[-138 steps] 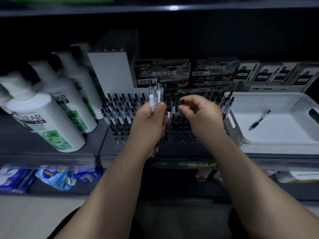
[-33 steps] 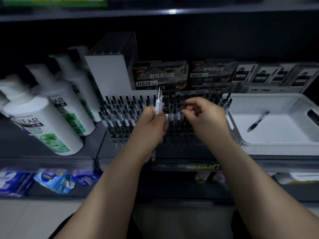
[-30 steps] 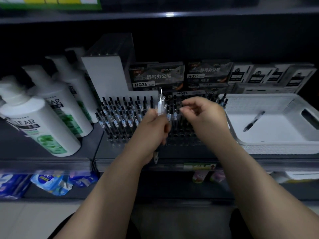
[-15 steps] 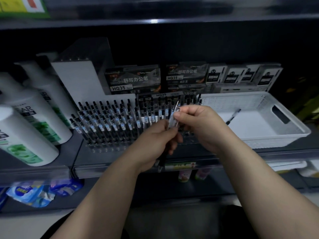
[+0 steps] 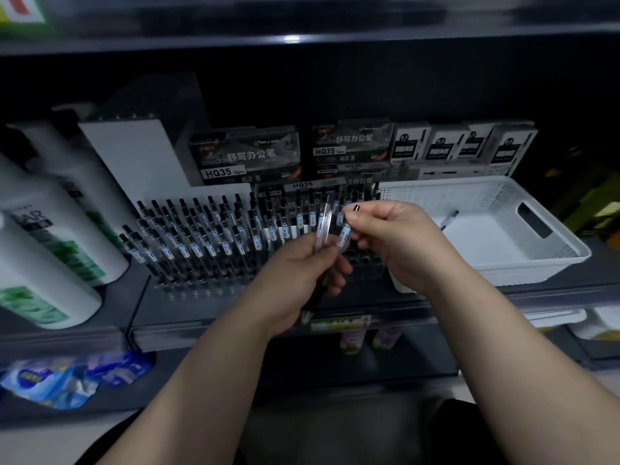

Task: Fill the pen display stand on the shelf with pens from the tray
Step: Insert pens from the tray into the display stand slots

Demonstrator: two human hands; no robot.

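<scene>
L hand (image 5: 298, 276) grips pen bundle (image 5: 322, 224); R hand (image 5: 399, 243) pinches one pen (image 5: 345, 233) by its top, in front of display stand (image 5: 201, 286).

Shop: stocked shelves (image 5: 302, 317), boxed pens (image 5: 250, 156).

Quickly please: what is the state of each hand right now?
Left hand: grips a bunch of pens.
Right hand: pinches the top of one pen.
</scene>
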